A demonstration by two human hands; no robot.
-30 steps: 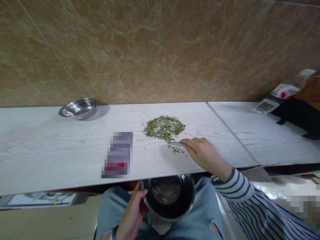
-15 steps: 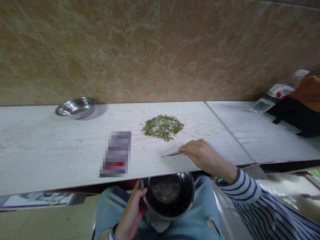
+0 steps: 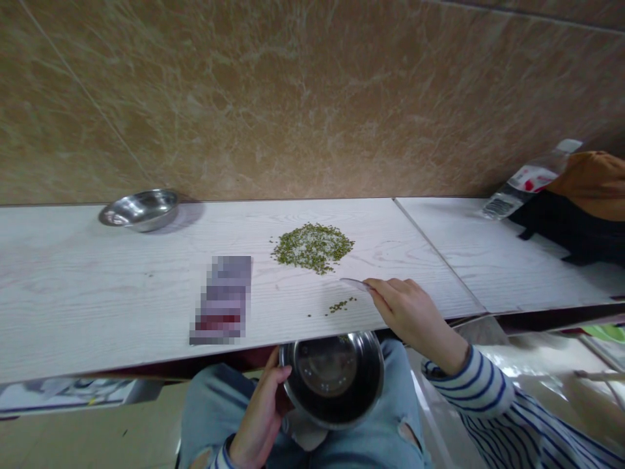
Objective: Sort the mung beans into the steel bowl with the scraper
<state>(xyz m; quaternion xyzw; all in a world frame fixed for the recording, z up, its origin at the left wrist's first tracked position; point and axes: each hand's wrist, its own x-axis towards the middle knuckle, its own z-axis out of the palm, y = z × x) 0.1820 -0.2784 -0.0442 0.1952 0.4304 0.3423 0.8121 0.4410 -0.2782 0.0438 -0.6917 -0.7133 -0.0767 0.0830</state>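
My left hand (image 3: 263, 404) grips the left rim of a metal bowl (image 3: 332, 413), held tilted above my lap, just under the table's front edge. A few green bits show at the bowl's far rim. My right hand (image 3: 407, 312) is closed on a thin, pale, flat scraper-like piece (image 3: 355, 284), raised slightly over the table; its exact kind is unclear. Below it lies a small line of green beans (image 3: 338, 305). Farther back spreads a pile of green beans mixed with white grains (image 3: 312, 247), apart from both hands.
An empty steel bowl (image 3: 141, 212) stands by the wall at left. A blurred-out flat rectangular object (image 3: 224, 299) lies left of the pile. On the right are a plastic bottle (image 3: 527, 179) and a black and brown bag (image 3: 586, 195). The white table (image 3: 97, 293) ends above my lap.
My right hand has lifted the flat piece up and away from the table's front edge. The small line of beans now shows beneath it. The left hand still holds the bowl.
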